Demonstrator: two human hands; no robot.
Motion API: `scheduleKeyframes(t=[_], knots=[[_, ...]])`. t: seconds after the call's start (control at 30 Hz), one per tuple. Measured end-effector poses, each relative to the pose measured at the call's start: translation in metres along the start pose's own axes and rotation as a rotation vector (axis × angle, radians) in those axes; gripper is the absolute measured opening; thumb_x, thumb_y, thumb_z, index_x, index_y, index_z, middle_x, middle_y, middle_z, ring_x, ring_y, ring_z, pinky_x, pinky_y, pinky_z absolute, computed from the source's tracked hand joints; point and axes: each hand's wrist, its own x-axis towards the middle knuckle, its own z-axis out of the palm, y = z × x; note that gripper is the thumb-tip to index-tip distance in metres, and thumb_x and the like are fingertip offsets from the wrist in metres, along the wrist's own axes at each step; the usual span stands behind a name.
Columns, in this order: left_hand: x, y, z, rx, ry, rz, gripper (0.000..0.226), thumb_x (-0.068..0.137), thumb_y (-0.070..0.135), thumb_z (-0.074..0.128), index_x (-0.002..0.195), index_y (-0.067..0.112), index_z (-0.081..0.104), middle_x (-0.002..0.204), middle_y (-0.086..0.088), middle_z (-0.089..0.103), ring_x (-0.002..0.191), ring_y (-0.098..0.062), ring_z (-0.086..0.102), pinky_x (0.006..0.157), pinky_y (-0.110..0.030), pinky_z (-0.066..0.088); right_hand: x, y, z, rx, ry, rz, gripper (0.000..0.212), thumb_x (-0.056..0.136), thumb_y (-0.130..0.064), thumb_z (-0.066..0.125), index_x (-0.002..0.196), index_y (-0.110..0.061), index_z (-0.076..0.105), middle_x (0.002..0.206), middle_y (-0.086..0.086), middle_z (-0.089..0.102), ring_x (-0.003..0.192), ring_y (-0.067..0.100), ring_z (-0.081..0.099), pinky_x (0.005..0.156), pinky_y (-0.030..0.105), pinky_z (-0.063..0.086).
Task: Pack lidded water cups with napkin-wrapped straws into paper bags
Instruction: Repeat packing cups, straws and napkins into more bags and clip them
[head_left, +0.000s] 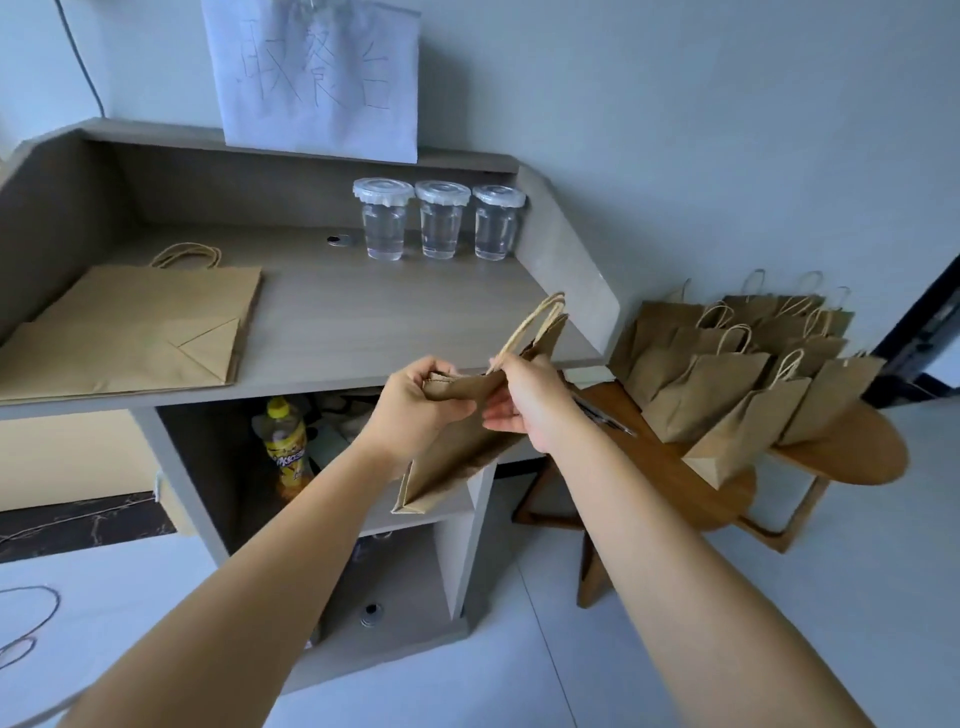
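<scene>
Grey walls back a grey counter (332, 322) with a raised ledge, and a paper sign (317, 78) hangs above it. At the back of the counter stand three lidded water cups (439, 221) in a row, side by side and upright, each with what looks like white paper tucked under its lid. A flat, folded paper bag (135, 327) lies on the counter's left part, handles pointing to the back.

Both hands are raised in front of the counter's near edge, holding one small paper bag (452, 441) between them. The left hand (415, 400) pinches the left side of the bag's mouth; the right hand (524, 400) grips the right side near the twisted handles, which stick up and to the right. The bag hangs tilted, mouth up toward the hands and bottom down to the left, and its mouth appears barely parted.

The cups lie beyond the bag, farther back and up on the counter, roughly straight ahead of both hands; the right hand looks slightly nearer to them. By my judgement the bag must be opened and set upright before a cup can go in.

To the right, a wooden side table (857, 457) carries many standing paper bags (727, 384). A yellow bottle (285, 441) sits in the shelf below.
</scene>
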Motion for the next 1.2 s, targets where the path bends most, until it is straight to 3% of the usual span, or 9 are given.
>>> scheduleKeyframes(t=[0.07, 0.17, 0.23, 0.37, 0.5, 0.7, 0.9, 1.1, 1.2], knots=[[-0.006, 0.0, 0.011, -0.182, -0.176, -0.113, 0.016, 0.08, 0.003, 0.069, 0.08, 0.009, 0.055, 0.078, 0.003, 0.071, 0.07, -0.009, 0.066, 0.069, -0.022, 0.049, 0.0, 0.014, -0.017, 0.003, -0.039, -0.038, 0.017, 0.093, -0.015, 0.046, 0.11, -0.012, 0.044, 0.097, 0.014, 0.063, 0.07, 0.024, 0.064, 0.059, 0.035, 0.057], [-0.004, 0.003, 0.022, -0.271, -0.25, -0.33, 0.069, 0.052, 0.055, 0.077, 0.107, 0.017, 0.062, 0.116, -0.003, 0.063, 0.105, -0.018, 0.06, 0.084, -0.035, 0.047, -0.011, 0.024, -0.034, -0.022, -0.146, -0.148, 0.015, 0.092, -0.007, 0.048, 0.103, -0.017, 0.046, 0.084, 0.004, 0.06, 0.07, 0.017, 0.063, 0.061, 0.033, 0.057], [-0.005, 0.005, 0.033, -0.229, -0.277, -0.348, 0.069, 0.063, 0.06, 0.066, 0.118, 0.02, 0.059, 0.116, -0.006, 0.061, 0.104, -0.023, 0.061, 0.084, -0.036, 0.05, -0.017, 0.032, -0.038, -0.092, -0.223, -0.226, 0.022, 0.09, -0.018, 0.057, 0.11, -0.022, 0.05, 0.094, -0.001, 0.064, 0.08, 0.012, 0.066, 0.07, 0.032, 0.057], [-0.009, -0.004, 0.054, -0.264, -0.245, -0.386, 0.042, 0.083, 0.052, 0.062, 0.12, 0.032, 0.058, 0.12, -0.013, 0.063, 0.112, -0.032, 0.061, 0.099, -0.046, 0.047, -0.021, 0.053, -0.044, -0.167, -0.249, -0.219, 0.082, 0.073, -0.056, 0.07, 0.142, -0.038, 0.03, 0.128, -0.005, 0.052, 0.115, 0.013, 0.052, 0.098, 0.032, 0.043], [-0.014, -0.014, 0.067, -0.34, -0.304, -0.487, 0.042, 0.077, 0.052, 0.055, 0.098, 0.019, 0.071, 0.096, -0.011, 0.072, 0.083, -0.022, 0.071, 0.078, -0.035, 0.057, -0.02, 0.068, -0.061, -0.142, -0.162, -0.195, 0.076, 0.08, -0.042, 0.07, 0.141, -0.039, 0.024, 0.113, 0.0, 0.055, 0.106, 0.017, 0.056, 0.085, 0.028, 0.048], [-0.009, -0.03, 0.087, -0.163, -0.31, -0.382, 0.032, 0.096, 0.035, 0.047, 0.112, 0.012, 0.062, 0.106, -0.011, 0.069, 0.098, -0.023, 0.066, 0.096, -0.036, 0.05, -0.014, 0.082, -0.081, 0.048, -0.164, -0.148, 0.063, 0.076, -0.022, 0.064, 0.131, -0.039, 0.037, 0.113, 0.001, 0.062, 0.105, 0.02, 0.061, 0.094, 0.042, 0.051], [-0.01, -0.044, 0.099, -0.154, -0.299, -0.448, 0.019, 0.098, 0.022, 0.05, 0.108, 0.013, 0.063, 0.1, -0.008, 0.07, 0.094, -0.021, 0.066, 0.089, -0.033, 0.052, -0.013, 0.085, -0.086, -0.255, 0.087, -0.103, 0.046, 0.083, -0.01, 0.053, 0.127, -0.005, 0.042, 0.109, 0.006, 0.055, 0.103, 0.022, 0.054, 0.088, 0.033, 0.045], [-0.003, -0.061, 0.107, 0.701, -0.323, -0.468, 0.016, 0.091, 0.006, 0.043, 0.084, 0.006, 0.057, 0.086, -0.015, 0.064, 0.081, -0.032, 0.065, 0.063, -0.032, 0.054, -0.012, 0.098, -0.094, -0.615, 0.04, -0.124, 0.027, 0.095, -0.005, 0.045, 0.121, -0.001, 0.049, 0.117, 0.015, 0.058, 0.113, 0.028, 0.055, 0.085, 0.026, 0.043], [-0.002, -0.064, 0.105, 0.856, -0.322, -0.497, 0.019, 0.095, 0.011, 0.039, 0.09, 0.003, 0.056, 0.094, -0.019, 0.066, 0.084, -0.034, 0.068, 0.061, -0.029, 0.053, -0.009, 0.106, -0.093, -0.601, 0.079, -0.202, 0.026, 0.091, -0.005, 0.049, 0.116, -0.001, 0.054, 0.114, 0.016, 0.062, 0.11, 0.03, 0.058, 0.097, 0.035, 0.046]])
